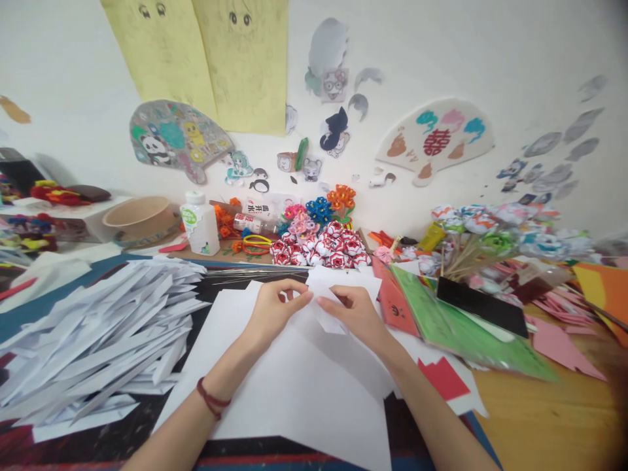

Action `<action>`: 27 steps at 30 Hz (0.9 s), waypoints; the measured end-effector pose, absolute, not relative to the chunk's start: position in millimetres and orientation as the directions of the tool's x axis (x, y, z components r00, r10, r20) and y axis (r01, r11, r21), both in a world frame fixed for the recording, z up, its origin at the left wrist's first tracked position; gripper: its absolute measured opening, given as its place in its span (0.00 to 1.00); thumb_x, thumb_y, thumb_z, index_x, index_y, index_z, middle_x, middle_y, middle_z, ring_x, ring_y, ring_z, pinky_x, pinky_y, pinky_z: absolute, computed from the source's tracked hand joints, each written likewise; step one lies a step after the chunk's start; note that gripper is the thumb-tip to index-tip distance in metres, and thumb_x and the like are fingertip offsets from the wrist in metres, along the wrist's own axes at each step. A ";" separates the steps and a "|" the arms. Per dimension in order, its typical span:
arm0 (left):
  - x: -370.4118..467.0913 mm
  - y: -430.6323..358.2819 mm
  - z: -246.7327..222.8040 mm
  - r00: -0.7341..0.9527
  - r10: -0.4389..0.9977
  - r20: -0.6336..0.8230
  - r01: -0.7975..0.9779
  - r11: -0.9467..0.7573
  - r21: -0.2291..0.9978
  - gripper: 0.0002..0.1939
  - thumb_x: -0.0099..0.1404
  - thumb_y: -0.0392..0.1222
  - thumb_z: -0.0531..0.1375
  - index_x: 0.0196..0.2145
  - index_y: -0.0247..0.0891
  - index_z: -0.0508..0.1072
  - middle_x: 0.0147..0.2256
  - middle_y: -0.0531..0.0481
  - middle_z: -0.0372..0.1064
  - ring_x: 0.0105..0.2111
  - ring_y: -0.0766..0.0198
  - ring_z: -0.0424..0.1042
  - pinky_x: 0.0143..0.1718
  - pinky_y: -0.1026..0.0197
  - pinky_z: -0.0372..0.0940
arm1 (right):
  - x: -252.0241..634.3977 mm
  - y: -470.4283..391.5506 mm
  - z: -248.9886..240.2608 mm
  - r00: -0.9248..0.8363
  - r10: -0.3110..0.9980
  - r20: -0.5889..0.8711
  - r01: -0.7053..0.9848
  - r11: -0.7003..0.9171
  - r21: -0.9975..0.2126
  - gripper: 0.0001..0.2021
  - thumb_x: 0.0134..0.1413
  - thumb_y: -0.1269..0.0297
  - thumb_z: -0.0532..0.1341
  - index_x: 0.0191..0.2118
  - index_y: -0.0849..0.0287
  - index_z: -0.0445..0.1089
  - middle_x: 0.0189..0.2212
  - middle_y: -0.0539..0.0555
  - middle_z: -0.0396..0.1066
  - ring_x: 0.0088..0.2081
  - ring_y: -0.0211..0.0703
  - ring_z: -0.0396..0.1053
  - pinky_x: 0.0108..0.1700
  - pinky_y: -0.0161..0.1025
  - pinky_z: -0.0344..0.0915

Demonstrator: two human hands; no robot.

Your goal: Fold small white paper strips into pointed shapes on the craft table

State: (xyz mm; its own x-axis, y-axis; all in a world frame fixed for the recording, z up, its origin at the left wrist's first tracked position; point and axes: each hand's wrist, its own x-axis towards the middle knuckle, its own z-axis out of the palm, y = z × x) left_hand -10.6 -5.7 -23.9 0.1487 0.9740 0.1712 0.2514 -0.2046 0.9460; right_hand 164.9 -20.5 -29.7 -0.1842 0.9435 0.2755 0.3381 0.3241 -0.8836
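Between my two hands is a small piece of white paper (328,320), raised over larger white sheets (304,392). My left hand (279,307) pinches its left edge between thumb and forefinger. On the other side, my right hand (356,311) grips the paper with the thumb in front and the fingers bent behind it. Whether the piece is folded I cannot tell, since white lies against white. A dark red cord circles my left wrist.
Folded white paper strips (112,327) are heaped at the left. Red-and-white paper flowers (324,245) and a white bottle (199,222) stand at the back. To the right lie a black phone-like slab (481,306), green packets (466,333) and a red paper piece (444,378).
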 end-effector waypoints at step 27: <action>-7.3 -9.4 -25.4 0.278 0.901 0.334 0.329 -0.416 0.848 0.11 0.65 0.44 0.53 0.30 0.36 0.69 0.29 0.52 0.69 0.28 0.67 0.63 0.29 0.66 0.56 | 168.0 -20.6 -31.0 -0.129 0.931 0.340 0.354 0.364 -0.861 0.19 0.50 0.61 0.59 0.19 0.58 0.46 0.20 0.45 0.43 0.23 0.33 0.44 0.25 0.34 0.43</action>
